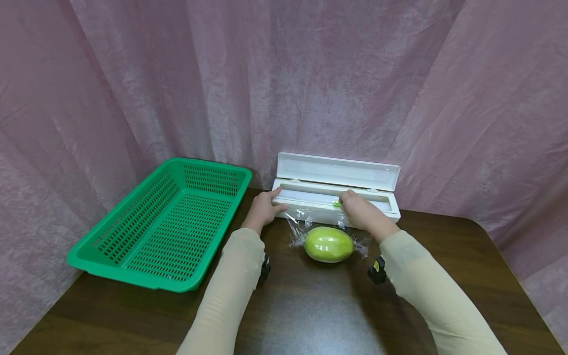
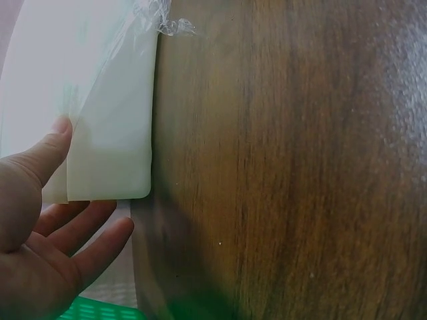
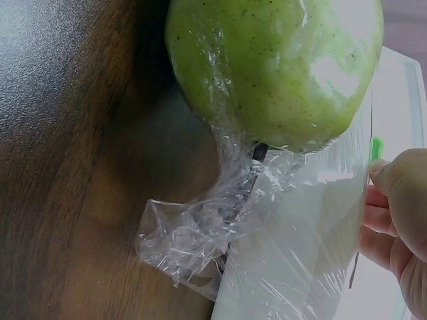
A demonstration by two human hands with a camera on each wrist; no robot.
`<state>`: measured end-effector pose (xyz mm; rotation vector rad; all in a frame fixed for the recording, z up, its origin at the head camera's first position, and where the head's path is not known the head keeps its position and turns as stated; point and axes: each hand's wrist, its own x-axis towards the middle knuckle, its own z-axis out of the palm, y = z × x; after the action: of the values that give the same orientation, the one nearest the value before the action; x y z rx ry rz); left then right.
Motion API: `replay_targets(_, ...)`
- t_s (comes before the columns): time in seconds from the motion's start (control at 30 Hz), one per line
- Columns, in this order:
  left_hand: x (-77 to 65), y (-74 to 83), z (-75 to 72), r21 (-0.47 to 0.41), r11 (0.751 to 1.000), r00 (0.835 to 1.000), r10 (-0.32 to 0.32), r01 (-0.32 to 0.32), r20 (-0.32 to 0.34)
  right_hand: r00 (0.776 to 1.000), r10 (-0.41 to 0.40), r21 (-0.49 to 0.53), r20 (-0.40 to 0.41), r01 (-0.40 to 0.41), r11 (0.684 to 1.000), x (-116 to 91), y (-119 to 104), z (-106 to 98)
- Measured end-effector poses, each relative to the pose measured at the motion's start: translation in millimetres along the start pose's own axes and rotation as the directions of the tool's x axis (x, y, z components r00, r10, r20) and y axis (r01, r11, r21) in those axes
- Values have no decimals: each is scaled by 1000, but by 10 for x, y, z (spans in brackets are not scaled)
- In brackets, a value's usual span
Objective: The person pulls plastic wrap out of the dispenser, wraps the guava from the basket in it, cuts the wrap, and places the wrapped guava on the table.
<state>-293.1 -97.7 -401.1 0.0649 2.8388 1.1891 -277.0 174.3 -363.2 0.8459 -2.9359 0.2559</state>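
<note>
A long white cling film dispenser [image 1: 339,169] lies on the table with its lid raised against the back. My left hand [image 1: 262,209] grips its left end, the thumb [image 2: 59,137] on the box and the other fingers around the end. With thumb and fingertips, my right hand [image 1: 361,211] pinches the small green slide cutter [image 3: 376,147] at the box's front edge, right of the middle. Just in front sits a green oval fruit [image 1: 328,244] wrapped in clear film. Crumpled film [image 3: 187,233] bunches at its ends, and a sheet runs from it up over the box front.
To the left stands a green slotted plastic basket [image 1: 217,236] with nothing in it. The dark wooden table [image 1: 306,315] reaches toward me. Behind it hangs a pink curtain [image 1: 328,84], close to the dispenser lid.
</note>
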Motion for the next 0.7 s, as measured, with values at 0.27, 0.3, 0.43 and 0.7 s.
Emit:
replay_targets(0.27, -3, 22, 13, -12, 1000, 1000, -2, 3, 15, 1000, 15, 3, 3, -15, 1000, -39, 29, -3)
replay_targets(0.3, -2, 23, 15, -13, 1000, 1000, -2, 2, 17, 1000, 18, 1, 3, -18, 1000, -44, 29, -7)
replay_targets(0.43, 2, 29, 24, -20, 1000, 1000, 1, 0, 21, 999, 32, -15, 3, -32, 999, -74, 21, -39)
replay_targets(0.7, -5, -9, -16, -36, 999, 1000, 0, 1, 20, 995, 94, 6, 14, -94, 996, -158, 116, -60)
